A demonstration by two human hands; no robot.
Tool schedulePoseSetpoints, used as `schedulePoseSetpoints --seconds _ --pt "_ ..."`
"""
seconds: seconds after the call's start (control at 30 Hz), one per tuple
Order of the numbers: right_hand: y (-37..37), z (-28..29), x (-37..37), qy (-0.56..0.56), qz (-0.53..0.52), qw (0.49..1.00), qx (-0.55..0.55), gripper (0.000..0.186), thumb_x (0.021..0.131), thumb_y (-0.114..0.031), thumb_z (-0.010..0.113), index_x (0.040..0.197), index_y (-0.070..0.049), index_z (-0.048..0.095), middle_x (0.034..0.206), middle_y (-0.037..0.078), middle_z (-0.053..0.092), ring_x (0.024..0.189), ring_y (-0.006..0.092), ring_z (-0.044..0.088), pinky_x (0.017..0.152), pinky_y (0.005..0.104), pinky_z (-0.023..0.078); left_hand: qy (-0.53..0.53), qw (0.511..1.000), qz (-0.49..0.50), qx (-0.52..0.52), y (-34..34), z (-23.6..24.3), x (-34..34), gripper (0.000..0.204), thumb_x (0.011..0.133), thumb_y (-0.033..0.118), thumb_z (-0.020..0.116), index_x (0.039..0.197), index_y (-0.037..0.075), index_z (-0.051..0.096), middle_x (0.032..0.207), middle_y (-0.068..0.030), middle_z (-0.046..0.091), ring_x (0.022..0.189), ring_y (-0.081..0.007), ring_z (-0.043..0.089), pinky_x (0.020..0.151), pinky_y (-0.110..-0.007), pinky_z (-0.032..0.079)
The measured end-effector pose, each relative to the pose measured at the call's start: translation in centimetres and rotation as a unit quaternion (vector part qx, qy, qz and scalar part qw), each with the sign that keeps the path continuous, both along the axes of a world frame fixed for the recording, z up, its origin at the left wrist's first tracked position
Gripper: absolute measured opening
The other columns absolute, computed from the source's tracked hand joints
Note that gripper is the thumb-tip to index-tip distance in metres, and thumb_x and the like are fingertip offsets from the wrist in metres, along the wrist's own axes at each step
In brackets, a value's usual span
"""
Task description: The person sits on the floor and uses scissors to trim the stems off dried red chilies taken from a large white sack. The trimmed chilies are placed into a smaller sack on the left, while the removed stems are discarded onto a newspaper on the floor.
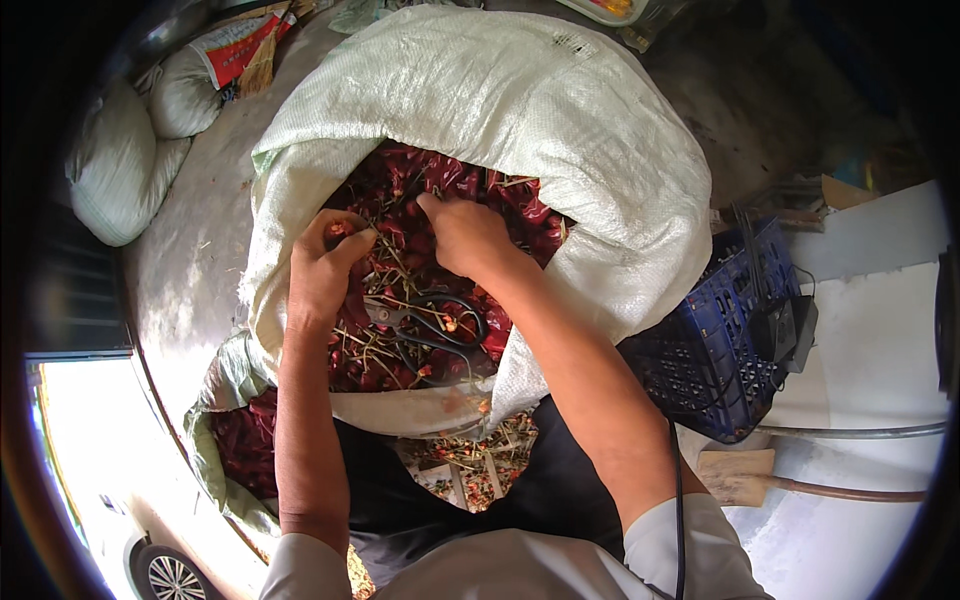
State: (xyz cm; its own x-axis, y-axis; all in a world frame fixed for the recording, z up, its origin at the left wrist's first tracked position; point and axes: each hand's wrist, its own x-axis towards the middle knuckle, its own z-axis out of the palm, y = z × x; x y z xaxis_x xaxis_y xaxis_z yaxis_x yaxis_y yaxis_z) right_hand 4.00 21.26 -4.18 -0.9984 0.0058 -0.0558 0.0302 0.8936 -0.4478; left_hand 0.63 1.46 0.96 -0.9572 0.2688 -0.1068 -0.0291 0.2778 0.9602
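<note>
An open white woven sack (620, 170), its rim rolled back, holds dried red chillies (500, 190) mixed with loose straw-coloured stems. My left hand (325, 260) is at the sack's left side, thumb and fingers closed on a red chilli piece (339, 229). My right hand (462, 232) reaches into the upper middle of the pile, its fingers curled down among the chillies; what they hold, if anything, is hidden. Black-handled scissors (475, 326) lie on the chillies below and between my hands.
A second sack of chillies (247, 445) is at lower left. A blue plastic crate (705, 350) with a black device and cable stands right. White sacks (120, 175) lie upper left. Metal and wooden poles are at lower right. Stems litter the floor between my legs. A car wheel shows lower left.
</note>
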Motion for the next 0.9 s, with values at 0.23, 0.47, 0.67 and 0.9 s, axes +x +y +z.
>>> schedulePoseSetpoints --seconds 0.23,0.47,0.67,0.9 --pt "-0.5 0.8 0.7 0.061 -0.056 0.996 0.019 0.030 0.086 -0.021 0.072 0.113 -0.008 0.067 0.093 0.018 0.067 0.089 0.0357 0.069 0.074 0.0467 0.054 -0.010 1.000 -0.003 0.017 -0.1 0.1 0.1 0.025 0.084 0.012 0.074 0.107 0.002 0.070 0.079 0.0003 0.064 0.066 -0.0065 0.056 0.060 -0.023 0.045" --pt "-1.5 4.2 2.7 0.112 -0.056 0.955 -0.269 0.042 0.088 -0.030 0.077 0.107 0.006 0.067 0.079 0.018 0.070 0.069 0.0209 0.068 0.065 0.0326 0.053 -0.014 0.997 -0.047 0.065 0.2 0.5 0.6 0.026 0.084 0.007 0.072 0.110 0.001 0.069 0.083 0.0011 0.065 0.070 -0.0066 0.057 0.066 -0.022 0.047" --pt "-1.9 5.1 2.6 0.033 -0.060 0.887 -0.457 0.029 0.095 -0.023 0.070 0.105 0.004 0.067 0.079 0.008 0.071 0.066 0.0105 0.066 0.058 0.0255 0.055 -0.058 0.990 -0.109 0.075 0.3 0.6 1.1 0.030 0.084 0.005 0.071 0.113 0.000 0.067 0.090 -0.0015 0.067 0.080 -0.0091 0.062 0.076 -0.024 0.051" --pt "-2.2 3.6 2.1 -0.003 -0.024 0.865 -0.501 0.031 0.095 -0.021 0.069 0.112 0.004 0.066 0.085 0.009 0.073 0.082 0.0130 0.071 0.070 0.0266 0.058 0.059 0.995 -0.078 -0.008 0.4 0.3 1.2 0.026 0.082 0.006 0.073 0.107 0.001 0.068 0.089 -0.0061 0.070 0.081 -0.0096 0.064 0.077 -0.027 0.052"
